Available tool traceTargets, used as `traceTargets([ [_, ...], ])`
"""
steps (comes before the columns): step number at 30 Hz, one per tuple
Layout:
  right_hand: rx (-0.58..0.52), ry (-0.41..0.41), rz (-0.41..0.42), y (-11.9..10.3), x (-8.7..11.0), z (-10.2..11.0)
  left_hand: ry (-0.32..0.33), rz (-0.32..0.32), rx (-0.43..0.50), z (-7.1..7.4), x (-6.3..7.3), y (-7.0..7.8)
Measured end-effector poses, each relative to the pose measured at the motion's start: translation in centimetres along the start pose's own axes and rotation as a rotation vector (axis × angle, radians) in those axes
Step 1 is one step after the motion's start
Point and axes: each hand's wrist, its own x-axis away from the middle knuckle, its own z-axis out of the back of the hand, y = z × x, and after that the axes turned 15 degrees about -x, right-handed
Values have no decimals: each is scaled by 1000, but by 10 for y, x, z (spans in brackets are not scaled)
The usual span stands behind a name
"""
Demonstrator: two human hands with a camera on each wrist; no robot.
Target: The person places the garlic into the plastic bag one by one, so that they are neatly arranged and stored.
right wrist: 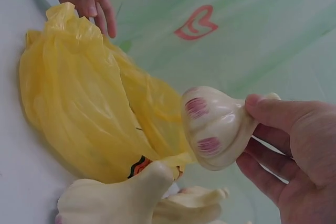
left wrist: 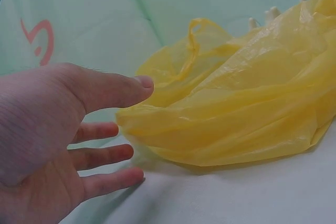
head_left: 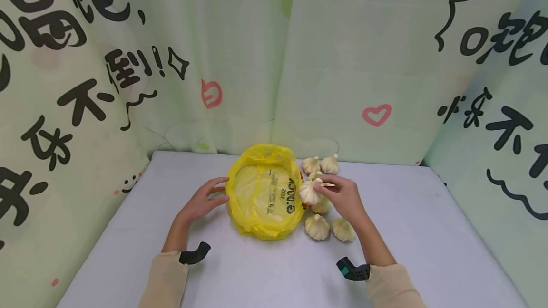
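A yellow plastic bag lies on the table with its mouth spread wide, facing up, and printed lettering shows inside. At its left rim is my left hand, fingers apart and thumb out, gripping nothing. My right hand pinches a white garlic bulb by its stem between thumb and fingers, above the bag's right edge. Purple-pink streaks mark the bulb's side in the right wrist view. Several more garlic bulbs lie in a loose group right of the bag, some partly hidden by the right hand and held bulb.
A white-covered table extends around the bag and bulbs. Behind it and at both sides hangs a pale green curtain printed with black characters and pink hearts. A dark band sits on the left wrist and another on the right.
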Motion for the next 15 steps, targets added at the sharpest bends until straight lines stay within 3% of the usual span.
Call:
traceTargets([
  [15, -74, -57, -3, -4, -6, -18, -10, -49, 11, 1, 0, -3],
])
